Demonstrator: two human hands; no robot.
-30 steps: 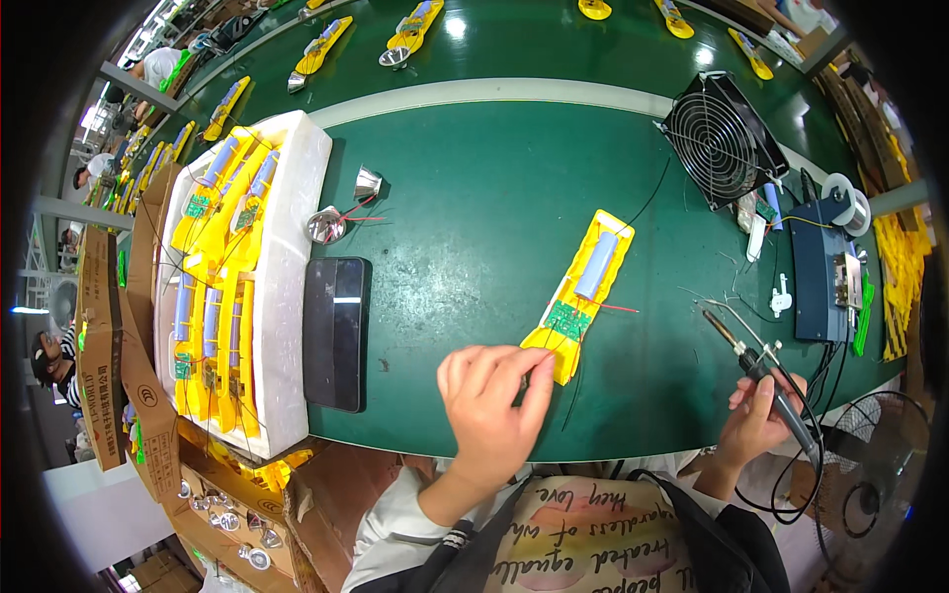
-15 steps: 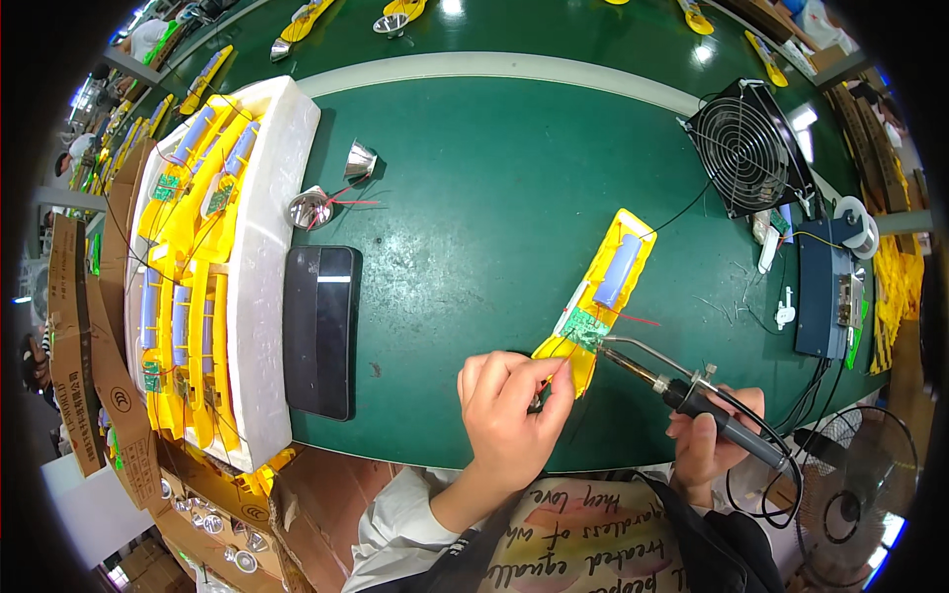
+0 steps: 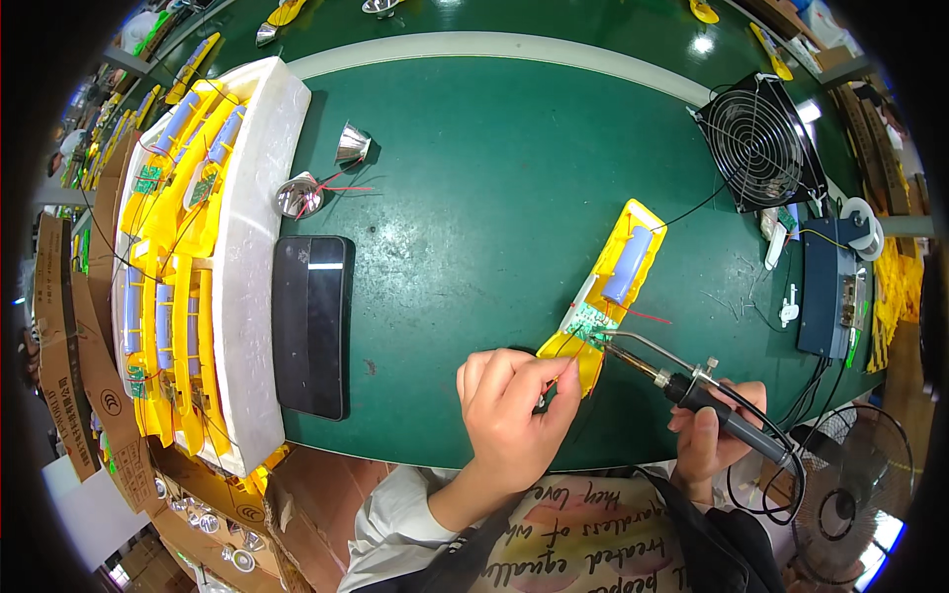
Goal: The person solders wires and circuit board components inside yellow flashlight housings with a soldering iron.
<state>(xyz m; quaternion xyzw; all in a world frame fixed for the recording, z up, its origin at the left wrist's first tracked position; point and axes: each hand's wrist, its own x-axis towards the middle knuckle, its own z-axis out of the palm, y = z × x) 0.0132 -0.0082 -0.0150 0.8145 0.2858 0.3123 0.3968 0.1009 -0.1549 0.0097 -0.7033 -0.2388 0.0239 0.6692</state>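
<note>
The yellow housing (image 3: 611, 292) lies open on the green table (image 3: 494, 158), near its front edge, with a blue cylindrical cell (image 3: 627, 265) in its upper half and a small green circuit board (image 3: 591, 321) below it. Compared with half a second ago, the soldering iron (image 3: 692, 387) has moved in, and its tip now meets the circuit board. The right hand (image 3: 710, 435) is closed around the iron's black handle. The left hand (image 3: 514, 420) remains curled, pinching the housing's lower end. Left of the hands lies a black phone (image 3: 312, 324), beside a white foam tray (image 3: 259, 247) filled with yellow housings. Two silver reflector cones (image 3: 326, 170) sit behind the phone. A black fan (image 3: 759, 141) and a blue control box (image 3: 832, 289) stand to the right.
</note>
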